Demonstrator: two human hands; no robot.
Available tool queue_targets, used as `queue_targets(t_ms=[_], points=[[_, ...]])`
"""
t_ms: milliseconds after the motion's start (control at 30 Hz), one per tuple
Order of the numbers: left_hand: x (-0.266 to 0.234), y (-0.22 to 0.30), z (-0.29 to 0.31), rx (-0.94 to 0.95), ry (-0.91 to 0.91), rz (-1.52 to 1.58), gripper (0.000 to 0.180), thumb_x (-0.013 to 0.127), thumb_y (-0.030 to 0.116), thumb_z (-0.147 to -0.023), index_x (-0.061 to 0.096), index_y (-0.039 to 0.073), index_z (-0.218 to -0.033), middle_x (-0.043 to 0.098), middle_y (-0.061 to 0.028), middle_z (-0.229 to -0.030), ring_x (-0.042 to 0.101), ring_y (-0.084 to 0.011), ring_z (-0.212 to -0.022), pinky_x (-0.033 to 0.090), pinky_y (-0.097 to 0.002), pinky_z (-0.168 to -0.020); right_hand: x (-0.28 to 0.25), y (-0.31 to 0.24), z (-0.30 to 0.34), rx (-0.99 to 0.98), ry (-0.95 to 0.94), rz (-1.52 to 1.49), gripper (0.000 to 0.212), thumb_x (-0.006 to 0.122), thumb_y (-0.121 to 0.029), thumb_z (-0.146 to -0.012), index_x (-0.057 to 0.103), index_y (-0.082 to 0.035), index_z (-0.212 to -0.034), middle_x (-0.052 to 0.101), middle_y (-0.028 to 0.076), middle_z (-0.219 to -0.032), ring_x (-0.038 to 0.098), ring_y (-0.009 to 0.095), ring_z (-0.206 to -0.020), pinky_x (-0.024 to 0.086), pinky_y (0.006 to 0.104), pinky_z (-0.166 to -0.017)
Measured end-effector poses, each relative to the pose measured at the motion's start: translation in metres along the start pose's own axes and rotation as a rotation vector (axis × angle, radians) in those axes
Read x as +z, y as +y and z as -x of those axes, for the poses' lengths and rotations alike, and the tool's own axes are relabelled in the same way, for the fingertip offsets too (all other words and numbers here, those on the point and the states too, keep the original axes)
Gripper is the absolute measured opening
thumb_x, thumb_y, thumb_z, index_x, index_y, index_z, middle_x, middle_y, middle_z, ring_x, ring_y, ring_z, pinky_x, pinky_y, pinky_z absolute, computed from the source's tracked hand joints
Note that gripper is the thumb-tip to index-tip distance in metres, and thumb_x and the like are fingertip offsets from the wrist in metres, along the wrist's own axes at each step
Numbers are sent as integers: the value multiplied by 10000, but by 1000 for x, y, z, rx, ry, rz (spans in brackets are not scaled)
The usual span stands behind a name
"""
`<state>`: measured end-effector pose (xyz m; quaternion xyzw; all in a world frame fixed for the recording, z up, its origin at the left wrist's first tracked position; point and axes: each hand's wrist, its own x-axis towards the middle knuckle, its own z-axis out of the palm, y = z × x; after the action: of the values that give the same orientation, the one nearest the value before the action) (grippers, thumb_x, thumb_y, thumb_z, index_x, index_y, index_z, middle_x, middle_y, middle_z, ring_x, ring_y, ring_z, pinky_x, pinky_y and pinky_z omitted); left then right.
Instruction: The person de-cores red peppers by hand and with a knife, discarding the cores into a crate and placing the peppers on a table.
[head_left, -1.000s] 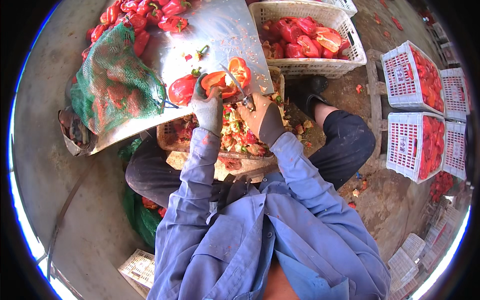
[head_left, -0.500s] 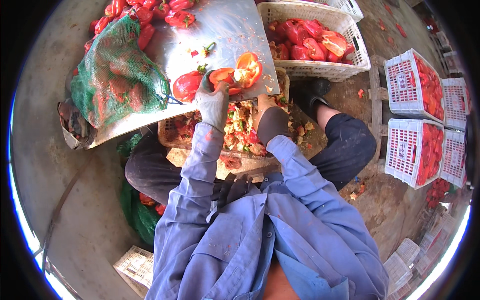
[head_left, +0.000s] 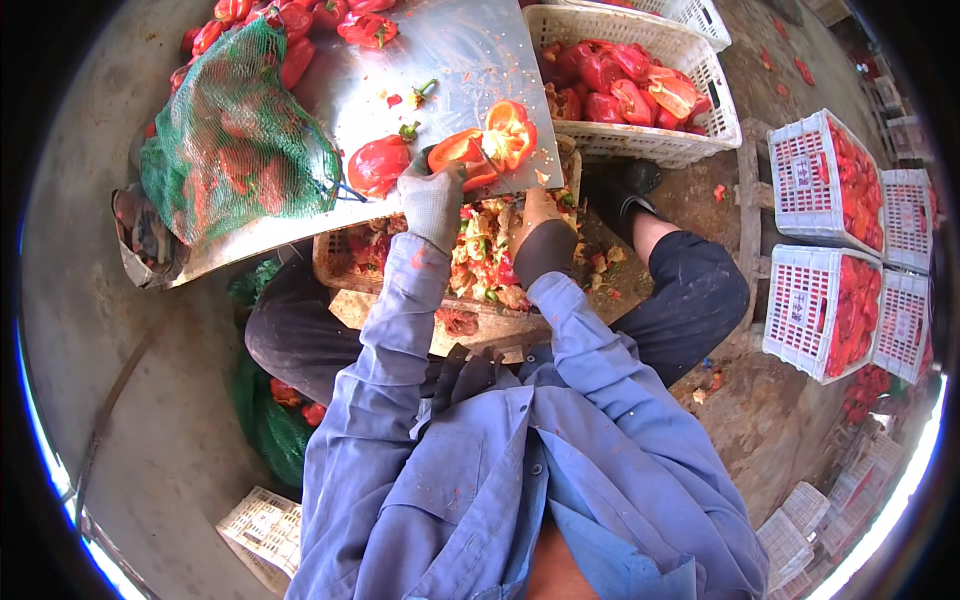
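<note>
My left hand (head_left: 432,197), in a pale grey glove with dark fingertips, is closed on the near edge of a cut red bell pepper (head_left: 458,150). The pepper lies opened on the metal table, orange-red inside, with its pale seed core (head_left: 496,142) showing at the right. Close beside that hand rests a whole red bell pepper (head_left: 378,166). My right hand (head_left: 537,215), with a dark cuff at the wrist, is curled at the table's near edge. A thin dark strip shows against the cut pepper; what the right fingers hold is not clear.
A green mesh sack (head_left: 240,150) of peppers lies on the table's (head_left: 455,60) left. Below the edge sits a tray (head_left: 345,278) of scraps. A white crate (head_left: 640,140) of peppers stands beyond at right; stacked crates (head_left: 805,310) are farther right. My knees flank the tray.
The cut pepper is spread wider, its seed-bearing part tipped up and to the right. My left hand has shifted slightly right; my right hand stays near the table edge.
</note>
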<state>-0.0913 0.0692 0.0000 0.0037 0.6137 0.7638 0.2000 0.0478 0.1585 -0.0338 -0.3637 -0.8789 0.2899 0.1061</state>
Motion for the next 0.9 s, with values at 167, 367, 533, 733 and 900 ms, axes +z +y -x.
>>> queue_targets(t_ms=[167,367,533,733,900], points=[[-8,2,-2,-113,10,-59,318,661,-21,-896,698,-90,-1205,756,-101,-1008,702,-155,-820,584,-281,-736,-8,9,-9,-41,-136,-85,449,793,-247,-928,590,-54,-1278,724,270,-1056,705,470,-980,554,541,-802],[-6,-2,1,-87,18,-41,327,661,-15,-892,702,-84,-1209,756,-109,-1015,703,-156,-833,580,-275,-748,4,-6,-5,51,-36,-58,419,813,-228,-908,602,-28,-1210,718,288,-1029,701,485,-968,552,547,-800],[9,19,24,-219,106,78,303,624,42,-915,714,-74,-1180,749,-103,-977,693,-160,-817,579,-288,-756,2,-13,-7,48,-35,-224,325,806,-188,-896,631,7,-1088,716,298,-1005,695,500,-966,547,534,-789],[3,-10,27,131,79,-225,308,602,51,-932,709,-88,-1185,750,-102,-960,683,-150,-835,556,-305,-751,-11,-22,-12,17,-75,-105,273,784,-160,-879,644,18,-1032,718,297,-957,701,497,-952,557,547,-798],[-13,-15,17,41,145,-173,264,648,87,-904,704,-65,-1113,699,-83,-865,630,-146,-685,558,-297,-656,-21,-33,-22,37,-193,46,170,725,-116,-889,653,-7,-999,719,290,-960,716,481,-922,572,547,-807]])
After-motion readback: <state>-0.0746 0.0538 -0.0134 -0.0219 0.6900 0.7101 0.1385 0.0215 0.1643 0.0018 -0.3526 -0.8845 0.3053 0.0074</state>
